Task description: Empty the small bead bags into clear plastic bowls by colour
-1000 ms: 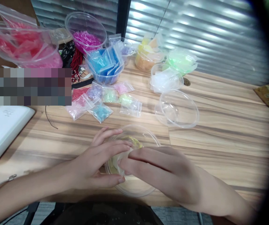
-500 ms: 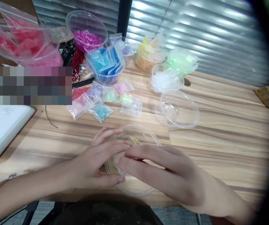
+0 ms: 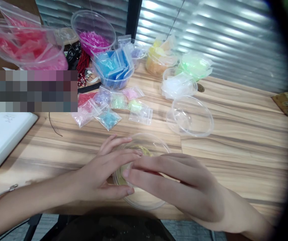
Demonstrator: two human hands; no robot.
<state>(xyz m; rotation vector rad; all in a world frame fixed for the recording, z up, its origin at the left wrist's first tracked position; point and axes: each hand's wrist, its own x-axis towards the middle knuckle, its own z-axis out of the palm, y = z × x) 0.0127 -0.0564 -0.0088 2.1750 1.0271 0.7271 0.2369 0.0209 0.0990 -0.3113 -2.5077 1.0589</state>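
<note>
A clear plastic bowl (image 3: 144, 202) with something yellowish inside stands near the table's front edge. My left hand (image 3: 101, 175) wraps round its left side, thumb along the front wall and fingers curled over the rim. My right hand (image 3: 181, 187) lies across the top of the bowl with its fingers stretched out flat and together, pointing left, the fingertips nearly meeting the left fingers. Whatever is under the right palm is hidden. A thin bracelet (image 3: 10, 188) sits on my left wrist.
An empty clear bowl (image 3: 205, 129) stands just behind to the right. Several small zip bags of coloured beads (image 3: 109, 118) lie behind the hands. Tubs of pink (image 3: 28, 53), blue (image 3: 114, 70), yellow and green bags line the back. A white device (image 3: 3, 137) lies at the left.
My right hand has slid a little to the left over the bowl, its fingers spreading flatter. The left hand and the bowl have stayed in place.
</note>
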